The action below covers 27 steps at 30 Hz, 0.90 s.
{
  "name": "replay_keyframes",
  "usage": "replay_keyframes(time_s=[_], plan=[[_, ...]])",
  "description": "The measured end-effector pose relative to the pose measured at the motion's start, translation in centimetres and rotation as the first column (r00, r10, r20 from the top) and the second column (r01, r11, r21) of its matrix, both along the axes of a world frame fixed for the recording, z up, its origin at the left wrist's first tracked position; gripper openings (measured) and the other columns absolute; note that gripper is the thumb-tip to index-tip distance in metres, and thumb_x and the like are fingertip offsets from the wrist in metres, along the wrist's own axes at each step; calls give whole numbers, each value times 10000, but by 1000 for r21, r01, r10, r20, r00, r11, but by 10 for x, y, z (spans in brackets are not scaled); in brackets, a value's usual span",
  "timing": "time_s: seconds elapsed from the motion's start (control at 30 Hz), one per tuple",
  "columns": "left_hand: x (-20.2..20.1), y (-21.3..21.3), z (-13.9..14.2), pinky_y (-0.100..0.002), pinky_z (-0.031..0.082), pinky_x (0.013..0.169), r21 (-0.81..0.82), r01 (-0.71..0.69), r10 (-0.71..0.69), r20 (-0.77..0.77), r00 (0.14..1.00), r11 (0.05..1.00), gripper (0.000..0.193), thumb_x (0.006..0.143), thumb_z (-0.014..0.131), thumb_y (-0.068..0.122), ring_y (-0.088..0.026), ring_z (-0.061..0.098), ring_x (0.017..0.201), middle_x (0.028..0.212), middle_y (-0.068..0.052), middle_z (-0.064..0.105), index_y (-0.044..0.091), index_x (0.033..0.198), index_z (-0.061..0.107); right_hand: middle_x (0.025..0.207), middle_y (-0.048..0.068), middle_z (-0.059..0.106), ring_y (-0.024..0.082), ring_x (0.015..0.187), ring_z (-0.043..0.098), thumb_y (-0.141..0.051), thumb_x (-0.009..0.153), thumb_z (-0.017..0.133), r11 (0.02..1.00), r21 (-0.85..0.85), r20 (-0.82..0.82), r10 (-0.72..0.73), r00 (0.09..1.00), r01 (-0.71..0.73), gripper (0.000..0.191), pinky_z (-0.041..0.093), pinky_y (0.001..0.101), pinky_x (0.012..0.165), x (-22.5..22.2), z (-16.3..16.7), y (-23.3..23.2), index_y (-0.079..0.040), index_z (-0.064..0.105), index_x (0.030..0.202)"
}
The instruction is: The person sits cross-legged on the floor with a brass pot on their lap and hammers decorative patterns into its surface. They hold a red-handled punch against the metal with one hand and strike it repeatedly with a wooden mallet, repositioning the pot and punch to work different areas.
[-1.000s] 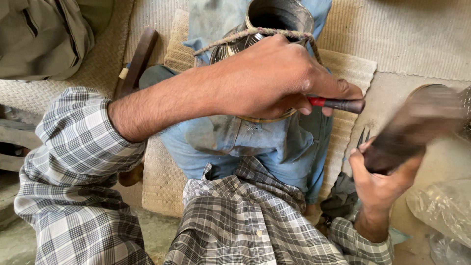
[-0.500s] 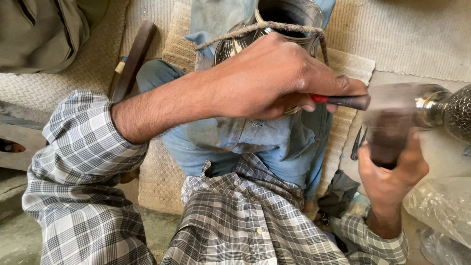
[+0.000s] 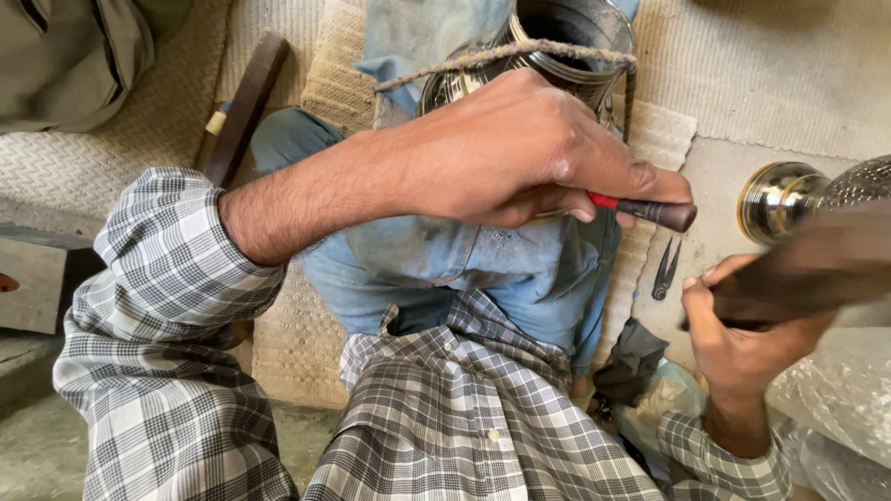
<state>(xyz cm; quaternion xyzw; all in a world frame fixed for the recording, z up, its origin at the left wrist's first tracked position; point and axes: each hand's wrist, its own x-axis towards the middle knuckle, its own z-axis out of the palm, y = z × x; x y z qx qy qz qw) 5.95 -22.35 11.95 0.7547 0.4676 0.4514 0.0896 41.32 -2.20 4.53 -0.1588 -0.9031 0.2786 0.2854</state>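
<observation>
My left hand (image 3: 520, 153) is closed around a tool with a red and dark handle (image 3: 650, 210), held against a metal vessel (image 3: 557, 37) that rests on my lap, with a rope around its rim. My right hand (image 3: 738, 339) grips a dark wooden mallet (image 3: 817, 264), blurred with motion, raised at the right. The tool's working tip is hidden under my left hand.
A shiny engraved metal vase (image 3: 803, 190) lies on the floor at right. A small pair of dividers (image 3: 665, 271) lies near my knee. Woven mats (image 3: 789, 74) cover the floor. Crumpled plastic (image 3: 835, 390) sits at lower right, a wooden stick (image 3: 246, 102) at upper left.
My right hand has swung the mallet, first up towards the tool handle, then back down and to the right. My left hand has stayed on the tool against the vessel.
</observation>
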Motion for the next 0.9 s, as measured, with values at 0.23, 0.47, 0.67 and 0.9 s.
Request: replay_keyframes(time_s=[0.23,0.47,0.67,0.9], plan=[[-4,-5,-6,-439,556,840,56,40,-41,8,999,998,492,1058,722,197,-306,725,1092,1211,-80,754,130,1510,539,1083,153,639,247,898,660,107,964,755,995,99,-36,29,999,-26,715,552,337,824,-3,19,1,-26,309,1506],[-4,-7,-6,-409,566,844,61,74,-76,36,996,995,420,1081,716,196,-270,740,1147,1238,-64,761,135,1468,565,1078,170,620,256,879,651,89,984,707,996,86,37,14,999,-17,620,560,338,821,6,38,-6,-70,382,1488],[-5,-4,-7,-426,577,882,66,86,-87,22,996,994,439,1079,718,209,-294,734,1138,1177,-90,757,109,1476,560,1038,132,622,249,840,624,91,999,709,989,140,40,43,998,-48,712,510,317,772,2,37,-6,-93,324,1569],[-9,-3,-11,-428,574,845,34,125,-127,38,991,992,437,1069,712,183,-298,739,1104,1198,-103,763,102,1478,580,944,158,624,269,757,606,82,959,826,873,482,121,24,992,-80,773,445,347,672,-9,40,-6,36,305,1529]])
